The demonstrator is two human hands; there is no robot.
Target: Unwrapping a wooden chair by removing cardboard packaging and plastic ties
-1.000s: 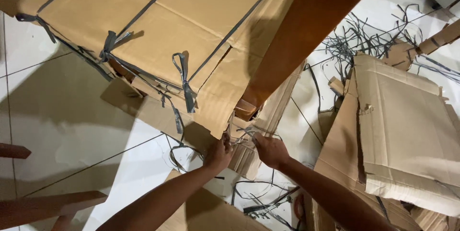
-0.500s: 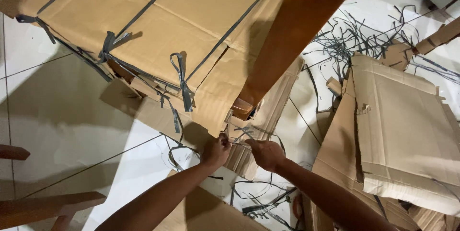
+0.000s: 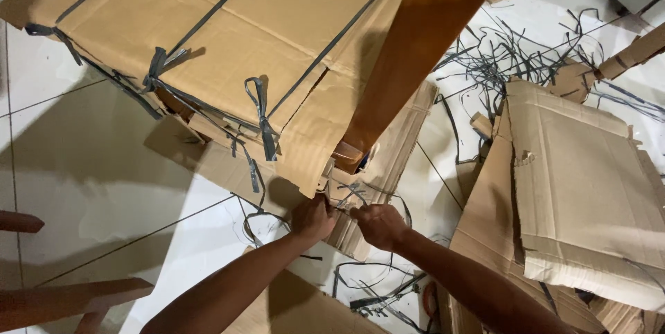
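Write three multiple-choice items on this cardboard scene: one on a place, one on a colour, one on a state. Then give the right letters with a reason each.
1. Where do the left hand and right hand meet?
A. At the lower corner of the big cardboard bundle
B. On the flattened sheets at the right
C. On the wooden pieces at the left edge

2. What colour are the straps around the bundle?
A. Bright red
B. Dark grey
C. Yellow

3. How do the straps on the bundle stand?
A. All cut and lying loose
B. None are fitted
C. Tied in knots along its edge

Answers:
1. A, both hands pinch a thin strap just under the bundle's lowest corner.
2. B, the bands and the loose strap scraps on the white tiled floor are dark grey.
3. C, several knots with hanging ends show along the near edge.
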